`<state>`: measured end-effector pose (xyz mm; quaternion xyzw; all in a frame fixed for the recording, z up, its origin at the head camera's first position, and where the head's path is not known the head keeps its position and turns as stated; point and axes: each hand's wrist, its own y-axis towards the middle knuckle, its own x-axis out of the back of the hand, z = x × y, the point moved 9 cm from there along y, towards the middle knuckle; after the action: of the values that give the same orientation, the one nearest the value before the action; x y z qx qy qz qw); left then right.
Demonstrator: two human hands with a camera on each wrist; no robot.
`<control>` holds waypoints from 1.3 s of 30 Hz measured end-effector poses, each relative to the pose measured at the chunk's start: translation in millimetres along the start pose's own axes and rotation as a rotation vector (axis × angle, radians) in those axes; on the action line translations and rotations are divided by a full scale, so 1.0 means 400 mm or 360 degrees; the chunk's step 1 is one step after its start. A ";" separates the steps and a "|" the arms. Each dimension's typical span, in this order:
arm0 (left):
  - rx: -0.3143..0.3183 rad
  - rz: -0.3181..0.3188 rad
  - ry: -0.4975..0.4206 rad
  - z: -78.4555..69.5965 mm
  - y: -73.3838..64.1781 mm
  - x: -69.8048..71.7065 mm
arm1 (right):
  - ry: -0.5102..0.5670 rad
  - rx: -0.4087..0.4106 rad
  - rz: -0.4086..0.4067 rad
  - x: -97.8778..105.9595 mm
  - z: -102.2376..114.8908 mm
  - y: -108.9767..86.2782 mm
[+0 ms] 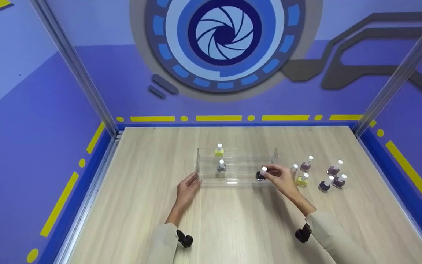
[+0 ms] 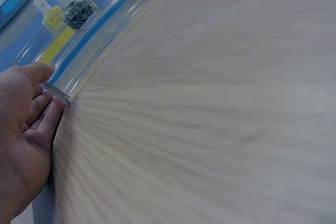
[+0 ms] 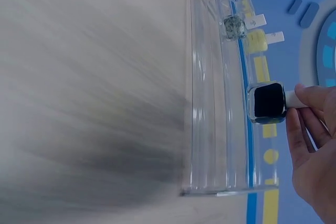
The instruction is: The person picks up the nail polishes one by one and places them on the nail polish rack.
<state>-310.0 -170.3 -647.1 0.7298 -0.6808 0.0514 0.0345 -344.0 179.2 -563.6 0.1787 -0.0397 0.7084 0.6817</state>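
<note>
A clear tiered acrylic rack (image 1: 232,182) stands mid-table. On its left half are a yellow nail polish bottle (image 1: 219,151) on a back tier and a grey-green glitter bottle (image 2: 79,15) in front of it. My left hand (image 1: 188,189) grips the rack's left end panel, thumb on one side and fingers on the other. With the right hand (image 1: 282,179) I pinch the white cap of a black nail polish bottle (image 3: 269,102) between thumb and fingertips. That bottle hangs over the right part of the rack, cap tilted toward my hand.
Right of the rack stand several more white-capped polish bottles: a yellow one (image 1: 302,180), a dark one (image 1: 324,186) and mauve ones (image 1: 333,169). One bottle's cap (image 1: 295,167) shows behind the yellow one. Panelled walls (image 1: 97,176) border the wooden table (image 1: 141,157).
</note>
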 end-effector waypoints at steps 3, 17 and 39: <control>0.0000 -0.0010 0.0009 0.004 0.000 0.001 | 0.0014 -0.0002 0.0036 -0.023 0.014 0.003; 0.0020 0.0031 -0.0024 -0.023 -0.014 0.003 | 0.0044 0.0077 0.0155 -0.125 0.130 0.002; 0.0015 0.0036 -0.0045 -0.013 -0.005 0.003 | 0.0173 0.0073 0.0319 -0.314 0.122 0.019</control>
<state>-307.9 -170.9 -641.7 0.7230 -0.6891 0.0446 0.0210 -340.8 44.3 -555.1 0.1506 -0.0041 0.7823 0.6043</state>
